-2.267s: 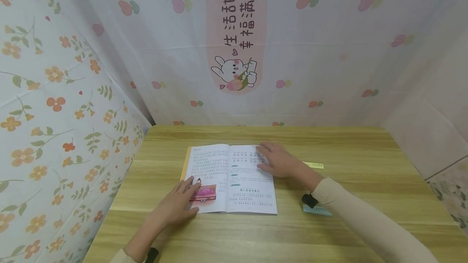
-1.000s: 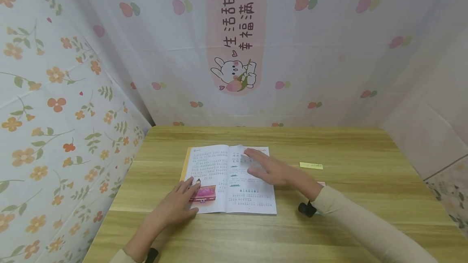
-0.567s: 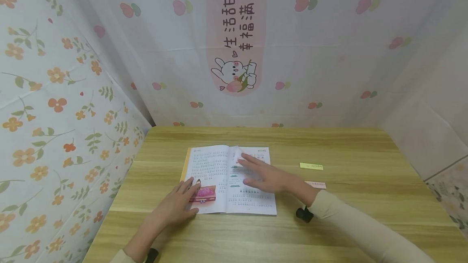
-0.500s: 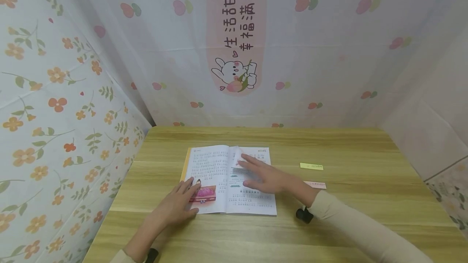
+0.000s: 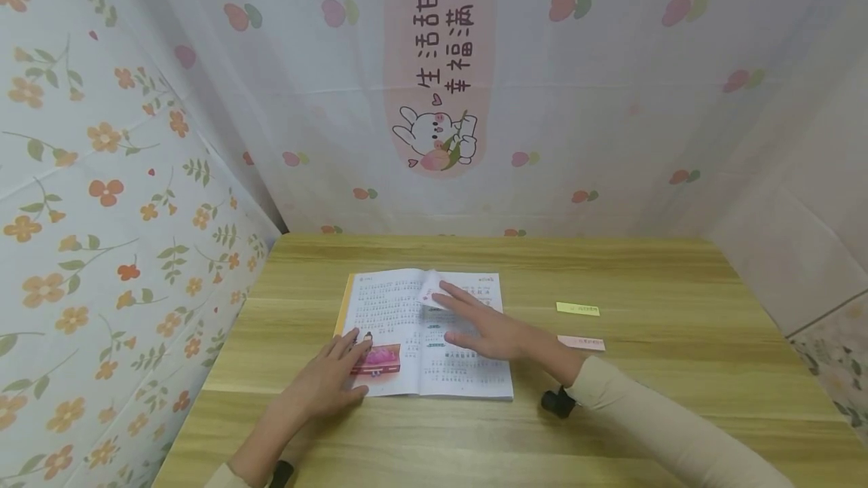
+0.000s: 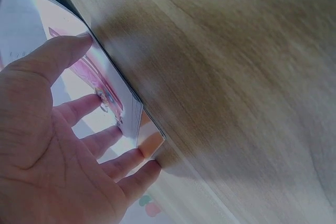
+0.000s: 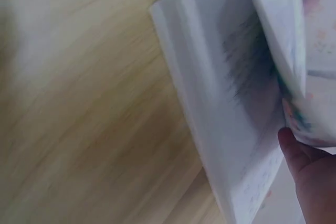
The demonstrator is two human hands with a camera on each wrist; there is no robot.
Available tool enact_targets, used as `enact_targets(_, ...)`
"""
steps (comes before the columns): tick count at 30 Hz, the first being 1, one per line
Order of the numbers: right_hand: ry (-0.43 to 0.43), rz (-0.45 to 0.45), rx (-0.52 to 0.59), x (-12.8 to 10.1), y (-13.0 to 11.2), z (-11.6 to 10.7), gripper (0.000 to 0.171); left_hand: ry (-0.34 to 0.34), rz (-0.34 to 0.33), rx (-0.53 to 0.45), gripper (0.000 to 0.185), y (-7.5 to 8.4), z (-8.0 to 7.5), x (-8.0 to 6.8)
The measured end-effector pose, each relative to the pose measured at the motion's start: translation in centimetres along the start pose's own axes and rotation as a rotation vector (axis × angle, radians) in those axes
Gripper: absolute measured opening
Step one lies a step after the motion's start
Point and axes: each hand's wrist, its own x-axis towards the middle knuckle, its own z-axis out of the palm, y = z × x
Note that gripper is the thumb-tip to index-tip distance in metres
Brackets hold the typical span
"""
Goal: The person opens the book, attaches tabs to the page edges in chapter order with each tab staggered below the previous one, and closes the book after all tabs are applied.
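An open book [image 5: 386, 300] with printed text and a coloured picture lies on the wooden table. Over the lower left page, my left hand [image 5: 322, 379] rests with its fingers spread. The left wrist view shows that hand [image 6: 58, 156] along the book's edge, thumb and fingers apart. My right hand [image 5: 491, 322] reaches across the right page with straight fingers and thumb held apart. Its fingertips touch a page [image 5: 429, 294] that is raised and bent over toward the spine. In the right wrist view this page [image 7: 278, 24] curls up above the ones below, a digit of the right hand [image 7: 315, 187] against it.
To the right of the book lie a yellow paper strip [image 5: 578, 309] and a pink one [image 5: 582, 343], partly beside the right forearm. A floral curtain [image 5: 102, 209] stands along the left, and a printed white curtain [image 5: 325, 119] hangs behind the table [image 5: 407, 443].
My right hand has moved left from the right page's outer edge, bending the page's top corner toward the spine. The pink strip came into view; a blue slip is now covered. The left hand stays put.
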Motion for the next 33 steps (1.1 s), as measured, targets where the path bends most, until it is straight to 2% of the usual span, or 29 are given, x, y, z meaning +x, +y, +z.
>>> enact_targets(8, 0.052, -0.013, 0.285, 0.7, -1.5, -0.8, 0.057, 0.004, 0.012, -0.006, 0.073, 0.0, -0.1, -0.1)
enact_targets(12, 0.068, 0.006, 0.367, 1.1, -1.7, -0.8, 0.058, 0.007, 0.017, 0.004, 0.073, -0.1, 0.0, -0.1)
enact_targets(15, 0.062, -0.003, 0.383, 1.4, -1.5, -0.3, 0.058, 0.009, 0.02, 0.01, 0.073, -0.2, 0.0, 0.0)
enact_targets(18, 0.043, -0.031, 0.363, 1.7, -1.8, 0.1, 0.059, 0.009, 0.023, 0.007, 0.073, -0.2, 0.0, 0.0)
enact_targets(25, 0.017, -0.073, 0.239, 2.2, -2.3, 1.4, 0.062, 0.025, 0.026, -0.03, 0.073, -0.4, -0.2, -0.1)
enact_targets(33, -0.03, -0.054, 0.093, 2.9, -2.7, 2.8, 0.078, 0.078, 0.006, -0.06, 0.068, -2.0, -1.3, -0.9)
